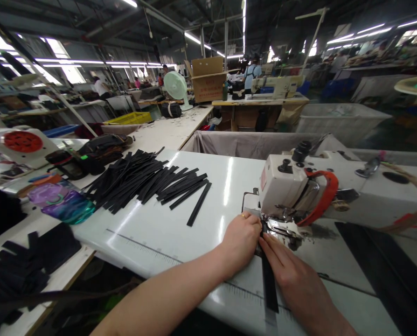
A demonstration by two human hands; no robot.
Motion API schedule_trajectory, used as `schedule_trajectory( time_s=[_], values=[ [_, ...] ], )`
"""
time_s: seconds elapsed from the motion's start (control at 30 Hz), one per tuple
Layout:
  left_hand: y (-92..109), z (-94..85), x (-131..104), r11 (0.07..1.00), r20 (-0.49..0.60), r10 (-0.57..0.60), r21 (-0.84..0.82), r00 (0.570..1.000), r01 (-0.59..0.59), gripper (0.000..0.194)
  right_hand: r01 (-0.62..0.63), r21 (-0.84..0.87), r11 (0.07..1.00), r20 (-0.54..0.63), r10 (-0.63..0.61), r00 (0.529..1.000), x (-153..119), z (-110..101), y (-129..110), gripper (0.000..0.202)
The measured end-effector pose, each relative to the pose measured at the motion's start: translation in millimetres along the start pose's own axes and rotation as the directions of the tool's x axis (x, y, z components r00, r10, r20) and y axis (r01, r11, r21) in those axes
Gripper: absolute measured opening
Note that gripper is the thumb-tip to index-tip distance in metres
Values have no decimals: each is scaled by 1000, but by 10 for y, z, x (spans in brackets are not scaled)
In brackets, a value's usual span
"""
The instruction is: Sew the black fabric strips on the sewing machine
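Observation:
A black fabric strip (270, 289) lies lengthwise on the white sewing table (229, 177), its far end under the metal presser parts (281, 228) of a sewing machine (285, 182). My left hand (241, 238), a ring on one finger, is closed on the strip's far end, left of the needle area. From the right, my right hand (288, 270) holds the strip's edge, fingers together and its thumb hidden. The fingertips of both hands almost meet there. Left of them, one loose strip (199, 204) lies apart from a heap of black strips (135, 179).
The machine's arm fills the right side, with dark fabric (379, 270) below it. At left are a purple-teal pouch (61, 200), a dark jar (66, 163) and black pieces (23, 266). A grey cloth bin (229, 142) borders the table's far edge; a fan (176, 85) stands beyond.

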State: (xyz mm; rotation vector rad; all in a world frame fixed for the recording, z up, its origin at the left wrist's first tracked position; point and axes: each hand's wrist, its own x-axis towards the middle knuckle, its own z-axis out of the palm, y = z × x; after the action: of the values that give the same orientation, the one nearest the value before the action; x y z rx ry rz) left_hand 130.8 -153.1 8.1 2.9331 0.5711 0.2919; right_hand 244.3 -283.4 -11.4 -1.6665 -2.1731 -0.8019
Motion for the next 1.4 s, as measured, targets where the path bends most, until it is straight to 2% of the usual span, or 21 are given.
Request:
schedule_trajectory(
  time_s=[0.1,0.27,0.37,0.77,0.93,1.1,1.3,1.4],
  values=[
    [-21,-12,16,1000,30,15,3,999,-15,20,-1,3,1000,8,1,1000,3,-11,3,47],
    [-43,-33,10,998,16,6,-65,1000,-5,22,5,13,1000,-2,-5,1000,22,-32,18,47],
    [-17,-28,-6,999,28,6,-49,1000,-5,20,2,9,1000,1,-2,1000,27,-38,16,46],
    [20,56,-9,999,-32,-31,-8,999,31,20,-69,75,995,40,66,997,40,-35,40,44],
    [-2,64,6,999,-58,-45,-29,997,43,17,-107,142,984,46,102,994,57,-44,52,45],
    [-26,36,12,994,-106,-20,-108,994,8,19,-145,229,963,-5,150,989,25,-32,98,51],
    [-31,46,0,991,-114,-32,-132,993,17,17,-162,371,914,-19,182,983,-14,-111,105,30],
    [-28,45,1,989,-114,-36,-145,993,20,16,-152,421,894,-19,176,984,-7,-149,97,29]
  ],
)
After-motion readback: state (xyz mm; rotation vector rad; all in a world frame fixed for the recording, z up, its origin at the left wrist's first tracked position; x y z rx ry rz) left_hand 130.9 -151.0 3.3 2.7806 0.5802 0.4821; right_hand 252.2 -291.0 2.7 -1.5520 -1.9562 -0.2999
